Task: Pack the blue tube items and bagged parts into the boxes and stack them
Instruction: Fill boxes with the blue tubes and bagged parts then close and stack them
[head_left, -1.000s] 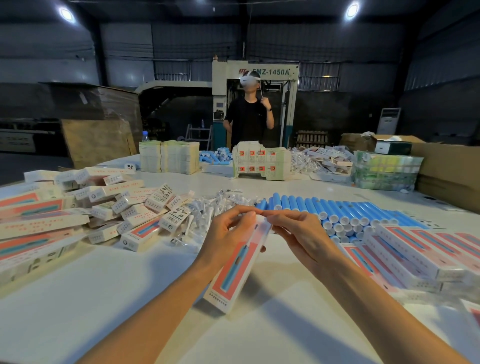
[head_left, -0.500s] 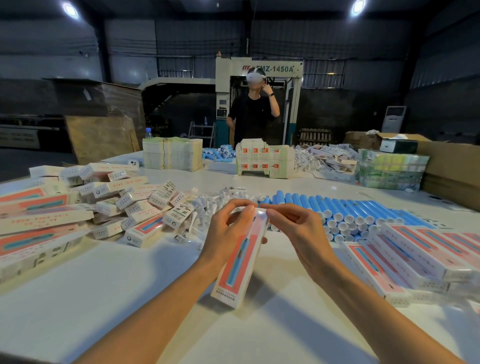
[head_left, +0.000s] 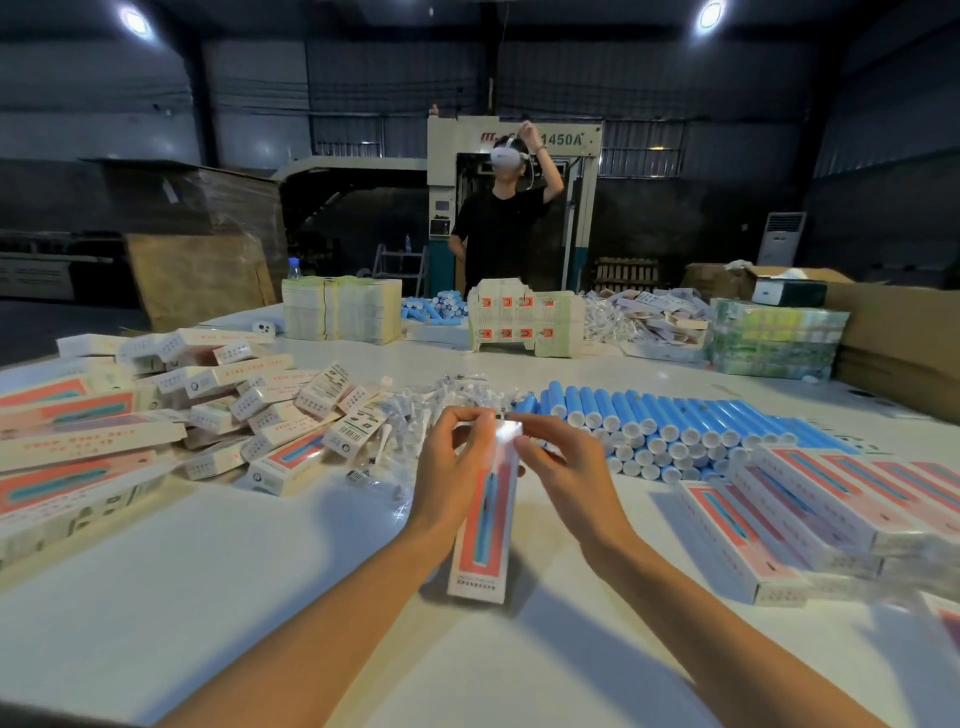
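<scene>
Head view: you hold one box (head_left: 483, 540) tilted upright over the table (head_left: 260, 597), left hand (head_left: 452, 467) gripping its upper side and right hand (head_left: 566, 467) pinching the top flap, likely to close it. Tubes (head_left: 675, 421) and bagged parts (head_left: 441, 400) lie just behind. Box piles (head_left: 104, 415) flank both sides, none blocking.

Box swung straight
The box (head_left: 484, 530) held in the left hand (head_left: 451, 470) and right hand (head_left: 569, 470) has turned from slanting leftward to pointing straight at the camera; the person (head_left: 501, 234) across the worktop (head_left: 208, 597) has lifted a hand overhead.
</scene>
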